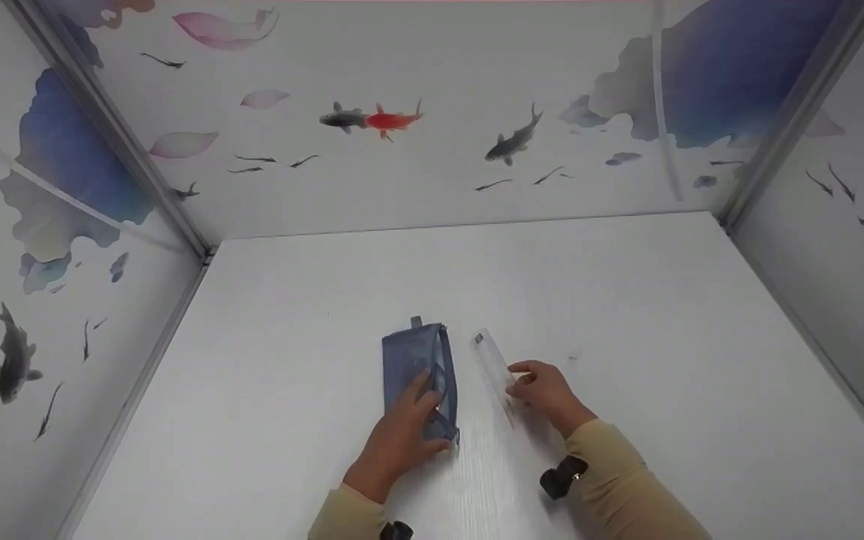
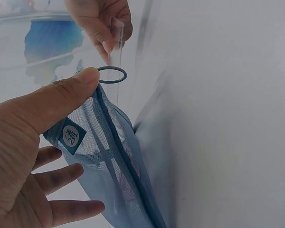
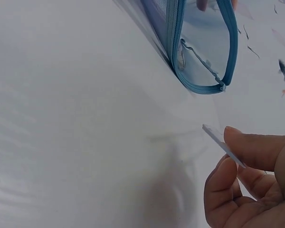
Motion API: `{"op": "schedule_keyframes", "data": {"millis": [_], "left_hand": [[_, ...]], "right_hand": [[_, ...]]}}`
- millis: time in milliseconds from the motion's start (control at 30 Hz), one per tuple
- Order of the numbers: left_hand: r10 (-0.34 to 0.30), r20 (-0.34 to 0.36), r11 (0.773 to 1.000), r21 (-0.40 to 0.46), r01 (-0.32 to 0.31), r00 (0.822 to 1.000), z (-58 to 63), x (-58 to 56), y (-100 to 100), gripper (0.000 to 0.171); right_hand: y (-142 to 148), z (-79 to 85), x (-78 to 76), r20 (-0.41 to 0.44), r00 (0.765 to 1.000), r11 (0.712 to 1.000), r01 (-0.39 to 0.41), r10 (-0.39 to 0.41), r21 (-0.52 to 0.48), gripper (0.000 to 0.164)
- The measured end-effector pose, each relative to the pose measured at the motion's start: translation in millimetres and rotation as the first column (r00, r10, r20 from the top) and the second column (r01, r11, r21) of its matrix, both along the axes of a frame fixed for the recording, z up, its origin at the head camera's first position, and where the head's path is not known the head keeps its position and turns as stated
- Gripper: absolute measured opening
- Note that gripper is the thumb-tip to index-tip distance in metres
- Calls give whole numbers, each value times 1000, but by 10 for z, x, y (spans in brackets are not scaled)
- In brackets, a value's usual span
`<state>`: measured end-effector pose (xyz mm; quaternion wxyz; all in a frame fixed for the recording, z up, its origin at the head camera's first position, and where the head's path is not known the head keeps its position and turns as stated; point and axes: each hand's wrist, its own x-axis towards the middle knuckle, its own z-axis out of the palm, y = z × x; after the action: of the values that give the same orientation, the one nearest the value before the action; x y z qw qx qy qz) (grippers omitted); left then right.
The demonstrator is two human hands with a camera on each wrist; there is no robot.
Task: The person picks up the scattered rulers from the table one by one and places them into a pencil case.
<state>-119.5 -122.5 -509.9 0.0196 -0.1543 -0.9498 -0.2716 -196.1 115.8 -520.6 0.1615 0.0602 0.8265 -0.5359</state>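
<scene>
The blue mesh zipper pouch (image 1: pixel 404 358) lies lengthwise on the table, its mouth spread apart on the right side. My left hand (image 1: pixel 396 441) holds it, thumb at the near corner beside a zipper ring (image 2: pixel 112 74) and other fingers spread over its side. A round label (image 2: pixel 72 136) shows near that corner. To the right, a clear flat strip like a ruler (image 1: pixel 490 361) slants upward, with a small dark mark at its far end. My right hand (image 1: pixel 544 390) pinches it between thumb and fingertips. The right wrist view shows the pouch's open zipper (image 3: pixel 233 42) beyond the strip.
A white table (image 1: pixel 589 300) lies under both hands. Panels painted with fish and petals enclose it at the back (image 1: pixel 432 187), left and right. A tiny pale scrap (image 1: pixel 572 358) lies right of my right hand. Both wrists carry black cameras (image 1: pixel 563 478).
</scene>
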Motion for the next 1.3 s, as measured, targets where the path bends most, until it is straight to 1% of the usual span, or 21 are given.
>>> {"op": "schedule_keyframes", "data": {"millis": [233,467,567,667,1067,1200,1300], "left_hand": [[-1,-4,1000,-3,1,1000,7,-3,0,59],[0,-4,1000,-11,0,1000,24,2,2,60],[4,-3,1000,-16,-4,1000,22,2,5,59],[9,2,1000,-17,-9,1000,21,1,7,58],[15,20,1000,-13,-15,1000,36,14,9,58],[9,24,1000,-9,-9,1000,31,13,10,60],[2,32,1000,0,-2,999,33,11,8,60]], "right_hand": [[-20,13,18,21,1000,999,7,-6,-50,40],[-57,65,57,26,999,991,25,-22,-129,41],[-85,57,51,37,999,991,42,-38,-126,40],[-115,53,46,47,998,992,43,-38,-122,40],[-235,61,72,56,998,989,24,-16,-146,40],[-254,57,87,61,998,989,20,-11,-149,40],[-270,53,98,61,998,985,18,-7,-170,40]]}}
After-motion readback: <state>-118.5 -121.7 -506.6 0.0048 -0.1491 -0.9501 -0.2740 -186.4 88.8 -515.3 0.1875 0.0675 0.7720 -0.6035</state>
